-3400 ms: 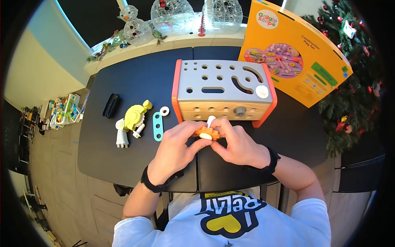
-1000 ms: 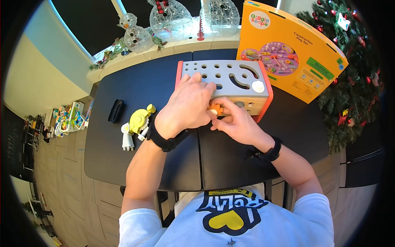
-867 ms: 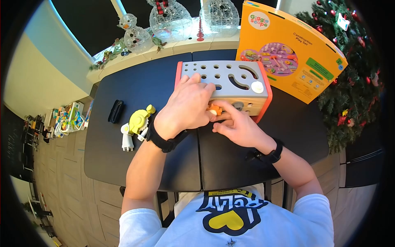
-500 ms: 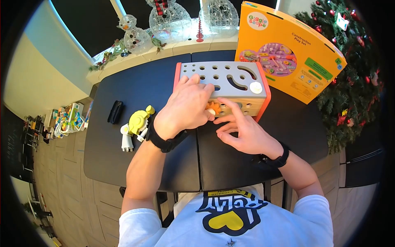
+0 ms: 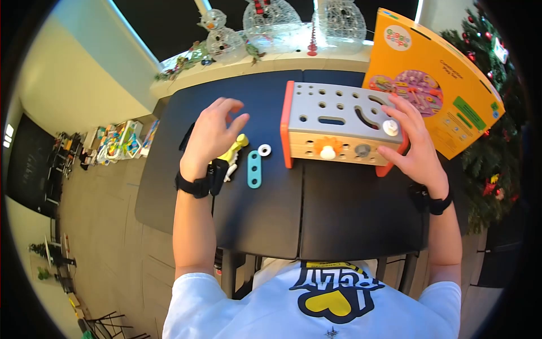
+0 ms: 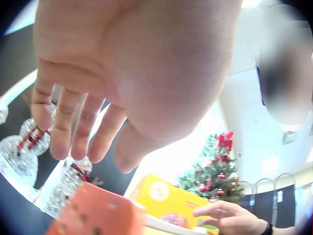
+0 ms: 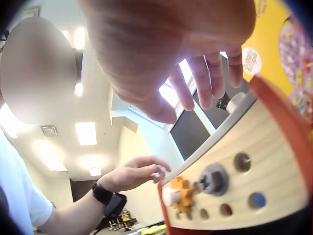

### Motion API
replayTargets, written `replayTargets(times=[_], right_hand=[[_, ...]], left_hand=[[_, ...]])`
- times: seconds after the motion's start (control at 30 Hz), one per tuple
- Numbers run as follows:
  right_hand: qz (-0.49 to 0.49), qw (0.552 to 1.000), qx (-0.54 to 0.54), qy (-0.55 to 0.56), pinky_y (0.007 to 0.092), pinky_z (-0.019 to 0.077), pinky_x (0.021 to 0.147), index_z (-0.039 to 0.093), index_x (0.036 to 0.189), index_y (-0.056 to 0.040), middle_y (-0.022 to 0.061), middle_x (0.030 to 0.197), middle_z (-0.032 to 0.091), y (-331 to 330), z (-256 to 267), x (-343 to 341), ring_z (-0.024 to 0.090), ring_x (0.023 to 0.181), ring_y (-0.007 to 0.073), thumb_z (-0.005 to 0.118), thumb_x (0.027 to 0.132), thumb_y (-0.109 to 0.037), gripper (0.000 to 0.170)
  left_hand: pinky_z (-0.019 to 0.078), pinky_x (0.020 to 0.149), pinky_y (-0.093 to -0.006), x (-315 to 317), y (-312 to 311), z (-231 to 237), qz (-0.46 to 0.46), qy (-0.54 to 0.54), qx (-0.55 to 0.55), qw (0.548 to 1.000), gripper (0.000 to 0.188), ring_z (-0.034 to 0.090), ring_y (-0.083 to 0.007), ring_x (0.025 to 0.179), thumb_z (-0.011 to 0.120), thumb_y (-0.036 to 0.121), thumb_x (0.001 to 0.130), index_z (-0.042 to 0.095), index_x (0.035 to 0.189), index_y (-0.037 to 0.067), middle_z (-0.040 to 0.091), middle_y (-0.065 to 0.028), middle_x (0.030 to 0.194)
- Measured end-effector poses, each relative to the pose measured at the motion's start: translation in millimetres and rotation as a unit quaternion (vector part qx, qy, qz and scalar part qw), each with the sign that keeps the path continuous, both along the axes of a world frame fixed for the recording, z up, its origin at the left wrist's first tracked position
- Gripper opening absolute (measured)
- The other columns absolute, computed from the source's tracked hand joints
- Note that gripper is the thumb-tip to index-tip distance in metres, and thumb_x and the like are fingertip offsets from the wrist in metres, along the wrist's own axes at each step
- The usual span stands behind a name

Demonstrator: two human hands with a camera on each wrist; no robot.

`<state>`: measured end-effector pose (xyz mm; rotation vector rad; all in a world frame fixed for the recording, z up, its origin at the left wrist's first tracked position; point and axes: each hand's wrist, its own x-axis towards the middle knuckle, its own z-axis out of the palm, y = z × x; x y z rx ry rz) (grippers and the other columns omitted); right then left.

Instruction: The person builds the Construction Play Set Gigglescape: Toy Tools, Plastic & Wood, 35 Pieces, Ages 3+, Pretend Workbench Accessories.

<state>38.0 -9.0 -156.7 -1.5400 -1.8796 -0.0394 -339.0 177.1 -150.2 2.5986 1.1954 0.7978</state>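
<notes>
My left hand point(image 5: 214, 133) and right hand point(image 5: 416, 148) have come away, both wide and empty, leaving the orange gear point(image 5: 324, 142) up unaided on the wooden front panel point(image 5: 297, 148), beside the grey nut point(image 5: 362, 150)

"Toy workbenches on the desk point(image 5: 254, 226)?"

"Just one toy workbench point(image 5: 307, 107), with two red side panels point(image 5: 287, 124)."

"Gears?"

"One orange gear point(image 5: 323, 143), plus one grey bolt point(image 5: 362, 150) and two white knobs point(image 5: 390, 127)."

"Strips and rings?"

"One teal strip point(image 5: 254, 175) with three holes, and one white ring point(image 5: 264, 154)."

"Packaging?"

"One yellow box point(image 5: 418, 51)."

"Snowmen?"

"Three snowmen point(image 5: 226, 45) behind, of differing sizes."
</notes>
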Motion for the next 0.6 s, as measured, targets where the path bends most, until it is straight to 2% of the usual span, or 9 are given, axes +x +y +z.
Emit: replayTargets(times=[0.07,0.13,0.23,0.37,0.47,0.57,0.6], right_hand=[[0.000,0.999,-0.040,-0.003,0.0490,0.0327,0.123,0.066,0.138,-0.0120,0.0141,0.157,0.049,6,-12,3,0.035,0.153,0.0387,0.090,0.077,-0.026,0.067],[-0.001,0.998,-0.055,-0.021,0.0492,0.0329,0.123,0.066,0.138,-0.0131,0.0124,0.158,0.049,9,-16,4,0.035,0.153,0.0385,0.090,0.078,-0.027,0.067],[0.011,0.998,-0.063,-0.028,0.0491,0.0335,0.123,0.067,0.139,-0.0133,0.0103,0.157,0.051,16,-19,5,0.036,0.152,0.0375,0.089,0.080,-0.024,0.064],[0.029,0.997,-0.065,-0.028,0.0483,0.0344,0.123,0.068,0.137,-0.0129,0.0084,0.154,0.054,22,-20,7,0.038,0.151,0.0358,0.087,0.082,-0.020,0.060],[0.039,0.997,-0.061,-0.027,0.0479,0.0341,0.123,0.068,0.137,-0.0124,0.0090,0.153,0.055,23,-19,8,0.039,0.151,0.0354,0.087,0.081,-0.021,0.060],[0.050,0.997,-0.059,-0.021,0.0477,0.0337,0.124,0.068,0.136,-0.0121,0.0089,0.154,0.055,23,-17,8,0.039,0.150,0.0355,0.087,0.081,-0.022,0.059],[0.051,0.997,-0.060,-0.019,0.0476,0.0337,0.124,0.068,0.136,-0.0121,0.0089,0.154,0.055,23,-17,8,0.039,0.150,0.0355,0.087,0.081,-0.021,0.059]], left_hand=[[0.0560,0.083,-0.0398,-36,15,-16,0.082,0.098,-0.056,0.990,0.044,0.069,-0.0307,0.091,0.082,0.030,0.086,0.071,0.116,0.001,0.071,-0.0163,0.108],[0.0567,0.088,-0.0410,-66,27,-43,0.140,0.209,-0.101,0.963,0.056,0.071,-0.0329,0.097,0.086,0.037,0.081,0.071,0.121,0.001,0.072,-0.0169,0.111],[0.0537,0.103,-0.0426,-81,17,-59,0.175,0.292,-0.152,0.928,0.087,0.068,-0.0363,0.117,0.092,0.047,0.071,0.062,0.141,0.004,0.073,-0.0196,0.119],[0.0532,0.104,-0.0425,-81,10,-48,0.208,0.218,-0.308,0.902,0.094,0.067,-0.0345,0.123,0.096,0.042,0.066,0.061,0.144,0.005,0.070,-0.0219,0.132],[0.0549,0.101,-0.0412,-86,7,-43,0.194,0.241,-0.299,0.903,0.095,0.068,-0.0340,0.120,0.099,0.036,0.061,0.062,0.143,0.007,0.071,-0.0203,0.129],[0.0568,0.097,-0.0408,-93,10,-45,0.207,0.307,-0.295,0.881,0.084,0.071,-0.0334,0.115,0.098,0.028,0.059,0.068,0.135,0.009,0.074,-0.0187,0.123],[0.0573,0.096,-0.0410,-94,10,-46,0.213,0.297,-0.292,0.884,0.079,0.071,-0.0335,0.112,0.097,0.025,0.059,0.069,0.132,0.010,0.075,-0.0185,0.120]])
